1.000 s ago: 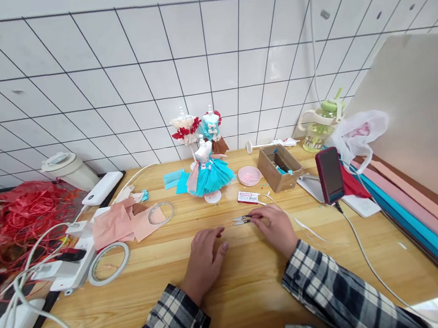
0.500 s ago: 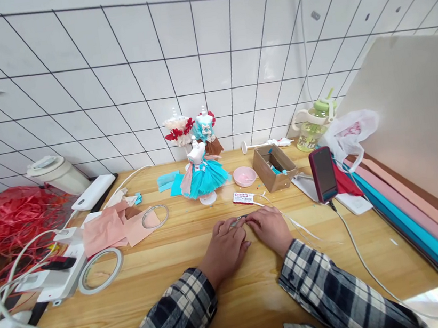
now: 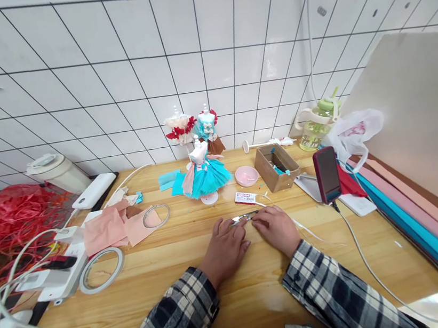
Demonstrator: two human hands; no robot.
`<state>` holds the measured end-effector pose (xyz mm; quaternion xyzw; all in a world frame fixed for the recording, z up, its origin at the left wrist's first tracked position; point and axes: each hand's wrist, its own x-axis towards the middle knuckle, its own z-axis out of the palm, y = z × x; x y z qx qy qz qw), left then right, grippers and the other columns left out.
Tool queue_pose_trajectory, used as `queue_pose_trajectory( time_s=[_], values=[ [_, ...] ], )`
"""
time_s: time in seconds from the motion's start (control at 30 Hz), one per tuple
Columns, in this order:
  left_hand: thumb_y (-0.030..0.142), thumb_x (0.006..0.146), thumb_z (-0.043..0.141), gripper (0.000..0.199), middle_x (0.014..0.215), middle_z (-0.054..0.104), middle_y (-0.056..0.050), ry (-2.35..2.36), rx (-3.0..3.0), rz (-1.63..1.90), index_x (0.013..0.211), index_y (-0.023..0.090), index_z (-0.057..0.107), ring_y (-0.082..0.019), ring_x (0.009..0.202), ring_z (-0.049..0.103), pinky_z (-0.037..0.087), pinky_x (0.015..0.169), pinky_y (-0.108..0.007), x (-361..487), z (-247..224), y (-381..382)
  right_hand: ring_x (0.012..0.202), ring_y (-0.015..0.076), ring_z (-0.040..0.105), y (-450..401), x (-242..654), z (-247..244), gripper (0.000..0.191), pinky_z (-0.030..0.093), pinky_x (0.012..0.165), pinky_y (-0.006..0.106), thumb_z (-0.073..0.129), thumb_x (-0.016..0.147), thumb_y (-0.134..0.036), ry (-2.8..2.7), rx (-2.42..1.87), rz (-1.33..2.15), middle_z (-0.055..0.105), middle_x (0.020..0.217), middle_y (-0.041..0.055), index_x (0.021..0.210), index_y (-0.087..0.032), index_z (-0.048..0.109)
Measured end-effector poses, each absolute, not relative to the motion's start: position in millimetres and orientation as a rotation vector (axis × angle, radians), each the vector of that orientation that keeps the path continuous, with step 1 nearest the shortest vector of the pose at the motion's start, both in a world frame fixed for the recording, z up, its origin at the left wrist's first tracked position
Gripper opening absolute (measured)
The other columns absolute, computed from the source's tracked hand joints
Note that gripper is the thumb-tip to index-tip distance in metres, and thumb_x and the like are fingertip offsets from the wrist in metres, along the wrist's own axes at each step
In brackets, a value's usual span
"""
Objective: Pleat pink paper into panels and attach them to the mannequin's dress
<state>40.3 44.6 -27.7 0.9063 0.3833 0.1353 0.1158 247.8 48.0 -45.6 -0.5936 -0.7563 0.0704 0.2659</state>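
A slim, dark and silvery strip-like piece lies on the wooden table between my hands; it is too small to name. My left hand rests palm down with its fingertips pressed on the left end of this piece. Curled fingers of my right hand touch its right end. Just beyond is a small white and red packet, from which thin white ribbon trails to the right, partly behind my right hand.
Behind stand small dress forms in paper dresses, the nearest with a turquoise skirt. A pink bowl, a cardboard box and a propped phone stand to the right. Tape rolls, peach paper and a power strip lie left.
My right hand has shifted slightly right, away from my left hand, and more of the slim piece shows between them. The left hand stays nearly in place.
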Motion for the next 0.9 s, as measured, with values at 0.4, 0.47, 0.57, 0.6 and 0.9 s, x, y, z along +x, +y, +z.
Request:
queue_pose_trajectory(
  time_s=[0.4, 0.47, 0.57, 0.6, 0.9],
  values=[
    [0.033, 0.094, 0.041, 0.031, 0.127, 0.061, -0.008, 1.092, 2.542, 0.518, 0.118, 0.020, 0.055, -0.025, 0.130, 0.040, 0.027, 0.109, -0.049, 31, -23, 47, 0.092, 0.0193, 0.061, 50, 255, -52, 0.028, 0.049, 0.086, 0.034, 0.050, 0.087, -0.016, -2.003, -1.623, 0.193, 0.068, 0.097, 0.0064, 0.106, -0.023, 0.069],
    [0.033, 0.093, 0.043, 0.025, 0.127, 0.061, -0.008, 1.098, 2.520, 0.583, 0.109, 0.020, 0.058, -0.025, 0.123, 0.045, 0.032, 0.105, -0.048, 25, -19, 45, 0.092, 0.0192, 0.062, 50, 255, -53, 0.029, 0.049, 0.086, 0.033, 0.050, 0.088, -0.016, -1.991, -1.614, 0.203, 0.068, 0.098, 0.0062, 0.109, -0.023, 0.068],
    [0.030, 0.091, 0.046, 0.021, 0.121, 0.064, -0.008, 1.160, 2.492, 0.696, 0.106, 0.021, 0.057, -0.024, 0.112, 0.052, 0.038, 0.100, -0.046, 9, -15, 39, 0.091, 0.0194, 0.063, 48, 258, -51, 0.033, 0.051, 0.084, 0.034, 0.046, 0.090, -0.018, -1.971, -1.561, 0.189, 0.069, 0.100, 0.0065, 0.116, -0.023, 0.065],
    [0.028, 0.091, 0.046, 0.020, 0.117, 0.066, -0.008, 1.192, 2.483, 0.731, 0.106, 0.022, 0.057, -0.024, 0.110, 0.053, 0.039, 0.098, -0.045, 1, -14, 36, 0.090, 0.0197, 0.063, 47, 259, -51, 0.034, 0.052, 0.082, 0.034, 0.044, 0.090, -0.019, -1.962, -1.542, 0.168, 0.070, 0.100, 0.0069, 0.117, -0.023, 0.064],
    [0.028, 0.090, 0.047, 0.019, 0.100, 0.070, -0.007, 1.731, 2.448, 0.780, 0.103, 0.023, 0.061, -0.025, 0.097, 0.058, 0.044, 0.090, -0.042, -103, -14, 13, 0.091, 0.0207, 0.064, 33, 245, -48, 0.029, 0.053, 0.082, 0.036, 0.046, 0.089, -0.017, -2.002, -1.289, 0.084, 0.071, 0.101, 0.0067, 0.110, -0.023, 0.066]
  ],
)
